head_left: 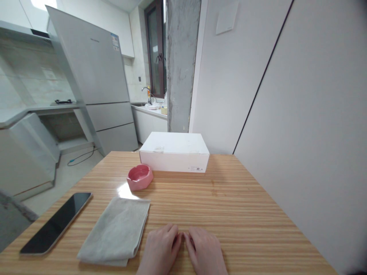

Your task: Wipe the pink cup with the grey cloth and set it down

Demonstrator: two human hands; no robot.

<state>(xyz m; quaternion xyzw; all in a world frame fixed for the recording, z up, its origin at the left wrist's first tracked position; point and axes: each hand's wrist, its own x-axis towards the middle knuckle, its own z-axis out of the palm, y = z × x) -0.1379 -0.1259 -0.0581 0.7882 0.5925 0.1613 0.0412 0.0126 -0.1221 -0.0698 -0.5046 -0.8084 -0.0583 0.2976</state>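
At a wood-grained tabletop (243, 214) beside a kitchen, a person rests both hands near the close edge, backs up and thumbs turned inward. The left hand (160, 248) and the right hand (205, 248) lie side by side with a narrow gap between the wrists, thumb tips almost meeting. The fingers bend down out of sight, so how tightly they close, or whether anything sits beneath the palms, cannot be told from this angle.

Just to the left of the left hand lies a folded gray cloth (117, 229), flat on the wood, its layered edge facing the hand. Farther left, a phone (57, 225) rests slantwise with its dark screen up, near the tabletop's left edge. Beyond the cloth stands a pink notched dish (140, 185), upright, near the left front corner of a closed white box (173, 161). The box sits toward the far edge, printed marks at the lower right of its front.

In the background, a silver refrigerator (91, 68) rises at left, a loose cable (82, 156) on the floor near its base. A curved faucet (149, 95) stands below a brown-framed window (155, 49), beside a rough gray pillar (183, 65). A pale wall (286, 114) crossed by a dark seam fills the right side.
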